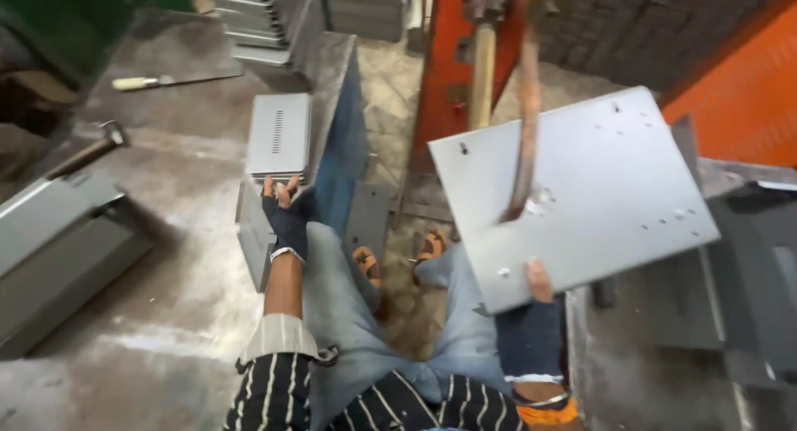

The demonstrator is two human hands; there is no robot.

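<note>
A flat, pale grey sheet-metal panel, roughly square and dotted with small punched holes, is held tilted above the person's knees, at the right of the view. Its lower near edge is gripped while its middle lies under a curved copper-coloured rod that comes down from an orange-red machine frame; the rod's tip appears to touch the panel's face beside a small bright mark.

To the left, a stack of grey slotted metal plates is set on a worn grey steel workbench, with further stacked grey parts at the top of the view. A hammer and a pale-handled tool lie farther out on the bench, and a grey metal box is seen at the left edge.

The right hand, in a dark fingerless glove, is clamped on the panel's near edge, thumb pressed on top. The left hand, gloved likewise, is laid with fingers spread against the near end of the plate stack; nothing is seen to be grasped in it.
</note>
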